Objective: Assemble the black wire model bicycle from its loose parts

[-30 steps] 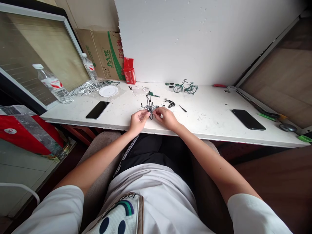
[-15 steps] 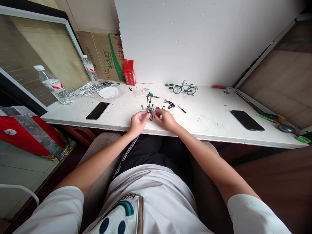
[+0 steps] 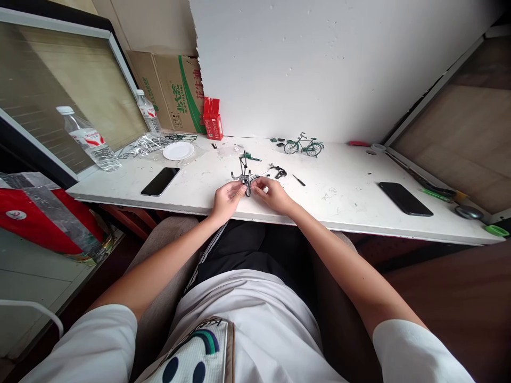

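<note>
A small black-and-silver model bicycle (image 3: 244,173) stands at the near part of the white table (image 3: 339,197), its narrow wheel facing me. From one side my left hand (image 3: 228,201) pinches it between thumb and fingers, close to the wheel. On the opposite side my right hand (image 3: 274,195) has its fingers closed at the bicycle; the exact part under the fingertips is too small to make out. Just beyond lie black plastic parts (image 3: 279,172) and a green plastic piece (image 3: 252,157). A thin dark tool (image 3: 298,180) rests to the right.
A green model bicycle (image 3: 304,146) stands near the back wall. Phones lie left (image 3: 160,181) and right (image 3: 405,198). Farther left are a white plate (image 3: 178,151), two water bottles, cut plastic frames and a red box (image 3: 212,118). A mouse (image 3: 468,212) sits far right.
The view has shifted very slightly. Both hands stay at the bicycle, with only a tiny shift of the right fingers and the wheel.
</note>
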`<state>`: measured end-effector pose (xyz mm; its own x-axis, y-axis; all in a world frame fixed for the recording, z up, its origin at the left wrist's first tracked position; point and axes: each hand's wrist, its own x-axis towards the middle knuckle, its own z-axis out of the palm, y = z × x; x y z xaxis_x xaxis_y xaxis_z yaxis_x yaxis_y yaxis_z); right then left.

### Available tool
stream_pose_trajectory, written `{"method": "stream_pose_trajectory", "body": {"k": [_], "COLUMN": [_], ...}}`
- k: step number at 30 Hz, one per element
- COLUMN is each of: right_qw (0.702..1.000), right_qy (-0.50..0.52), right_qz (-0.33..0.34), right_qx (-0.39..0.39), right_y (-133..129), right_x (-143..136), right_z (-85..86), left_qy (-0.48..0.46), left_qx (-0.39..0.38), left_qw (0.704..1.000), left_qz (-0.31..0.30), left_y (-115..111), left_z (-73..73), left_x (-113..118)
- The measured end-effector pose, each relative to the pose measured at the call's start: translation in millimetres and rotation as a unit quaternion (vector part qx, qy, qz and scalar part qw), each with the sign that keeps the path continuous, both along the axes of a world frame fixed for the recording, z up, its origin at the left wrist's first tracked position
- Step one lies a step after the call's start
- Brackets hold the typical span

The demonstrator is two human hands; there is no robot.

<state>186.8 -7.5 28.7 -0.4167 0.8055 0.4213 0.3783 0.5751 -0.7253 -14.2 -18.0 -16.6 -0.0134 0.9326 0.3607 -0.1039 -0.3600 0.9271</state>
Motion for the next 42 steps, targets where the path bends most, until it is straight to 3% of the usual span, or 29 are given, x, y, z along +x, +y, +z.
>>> {"method": "stream_pose_trajectory", "body": {"k": [8,15,18,25,30,35,37,42], "right_qw": [0.999,0.995,0.998,0.999,0.997,0.997,0.999,0.976], "right_qy": [-0.030,-0.066,-0.036,0.046,0.047,0.029,0.015,-0.019], "right_qz": [-0.009,0.009,-0.014,-0.008,0.046,0.070,0.023,-0.214], "right_qx": [0.023,0.077,0.049,-0.012,-0.027,-0.027,-0.022,0.021], "right_y": [-8,-5,-2,3,-1,-5,-6,2], "right_x": [-3,-5,-4,3,-4,-15,-16,3], "right_z": [6.4,-2.8,-6.3,-3.8,-4.4,-11.4,-11.7,-5.3], "left_qy": [-0.025,-0.038,-0.053,-0.052,-0.055,-0.100,-0.113,-0.156], "left_qx": [-0.016,-0.051,-0.067,-0.076,-0.086,-0.130,-0.141,-0.165], "left_qw": [0.999,0.998,0.996,0.995,0.994,0.983,0.980,0.972], "left_qz": [-0.014,0.001,-0.015,0.030,-0.034,-0.082,-0.084,-0.064], "left_y": [-2,-1,-3,3,13,18,20,24], "left_z": [6.2,10.5,12.6,20.8,28.8,27.3,26.7,27.6], "left_x": [1,0,0,-8,-26,-36,-38,-40]}}
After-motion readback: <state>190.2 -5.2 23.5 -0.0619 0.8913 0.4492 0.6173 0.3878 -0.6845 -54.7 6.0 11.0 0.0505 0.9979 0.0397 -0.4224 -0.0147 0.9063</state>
